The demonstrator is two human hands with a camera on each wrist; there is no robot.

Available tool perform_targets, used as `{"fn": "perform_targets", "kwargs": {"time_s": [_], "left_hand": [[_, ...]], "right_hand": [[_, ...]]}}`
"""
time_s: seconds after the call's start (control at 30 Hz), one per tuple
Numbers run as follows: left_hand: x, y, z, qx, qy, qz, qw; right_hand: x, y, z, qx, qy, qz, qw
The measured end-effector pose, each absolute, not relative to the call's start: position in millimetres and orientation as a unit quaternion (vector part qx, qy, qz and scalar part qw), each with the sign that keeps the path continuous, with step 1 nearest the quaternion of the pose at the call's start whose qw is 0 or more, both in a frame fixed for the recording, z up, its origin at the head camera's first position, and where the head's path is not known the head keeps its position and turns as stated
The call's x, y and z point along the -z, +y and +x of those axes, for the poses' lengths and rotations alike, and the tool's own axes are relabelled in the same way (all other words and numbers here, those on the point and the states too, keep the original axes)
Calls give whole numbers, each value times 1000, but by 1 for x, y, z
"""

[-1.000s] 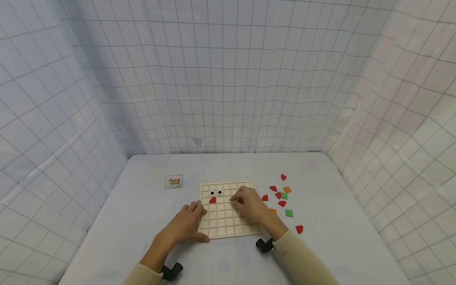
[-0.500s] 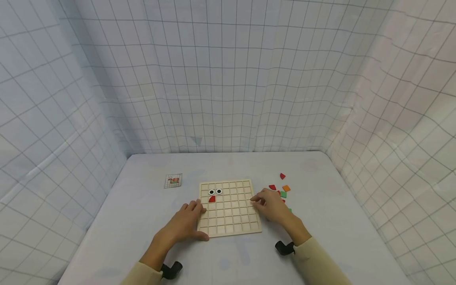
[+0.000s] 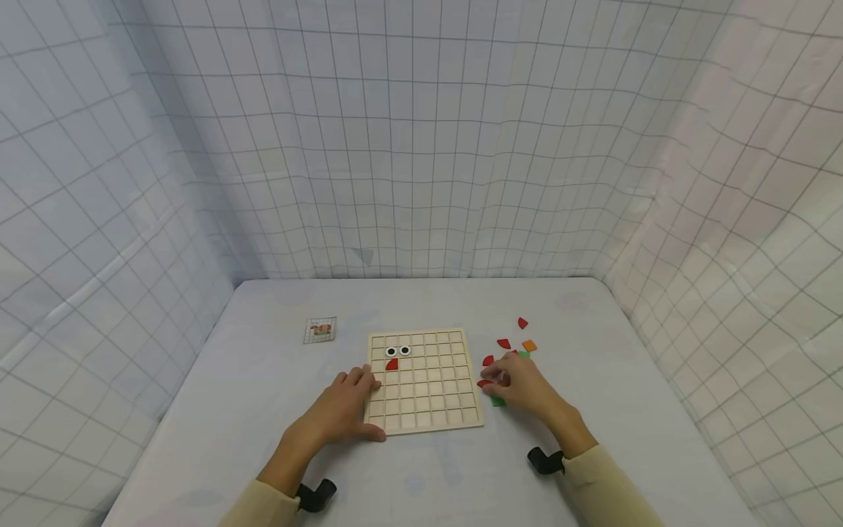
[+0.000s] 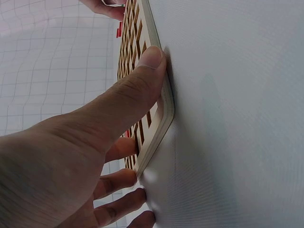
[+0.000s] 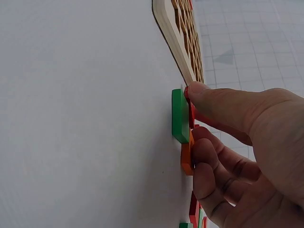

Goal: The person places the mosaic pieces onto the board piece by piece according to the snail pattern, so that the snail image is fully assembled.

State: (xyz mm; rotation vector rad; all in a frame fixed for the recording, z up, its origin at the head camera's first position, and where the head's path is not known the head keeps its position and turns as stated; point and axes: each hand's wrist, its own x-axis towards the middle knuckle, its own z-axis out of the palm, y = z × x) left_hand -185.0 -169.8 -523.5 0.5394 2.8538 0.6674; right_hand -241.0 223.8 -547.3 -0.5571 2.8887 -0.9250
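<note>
Flat on the white table [image 3: 224,417], near the middle: a pale gridded board [image 3: 428,402], with two eye tiles [image 3: 391,352] side by side in its far-left part and a red quarter-disc [image 3: 392,364] in a cell just nearer. At the board's left edge and near-left corner: left hand [image 3: 342,410], fingers and thumb spread, thumb on the rim, nothing pinched. Right of the board, low among loose pieces: right hand [image 3: 523,384], fingers bent, thumb tip at a second red piece [image 3: 484,383]; whether pinched or merely touched, impossible to tell. Just beside that piece, a green piece [image 5: 179,116]; near the bent fingers, an orange piece [image 5: 187,159]. Well apart, at far left: a small picture card [image 3: 320,330].
</note>
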Motion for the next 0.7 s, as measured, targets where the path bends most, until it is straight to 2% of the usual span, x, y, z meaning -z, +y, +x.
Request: {"fn": "perform_targets", "kwargs": {"time_s": [0.4,0.7], "left_hand": [[526,-172,-183,-239,951,169,99],[526,-172,-183,-234,953,173,86]], "right_hand": [[549,214,-239,319,933,-160,53],[548,214,-242,320,930,-173,49]]}}
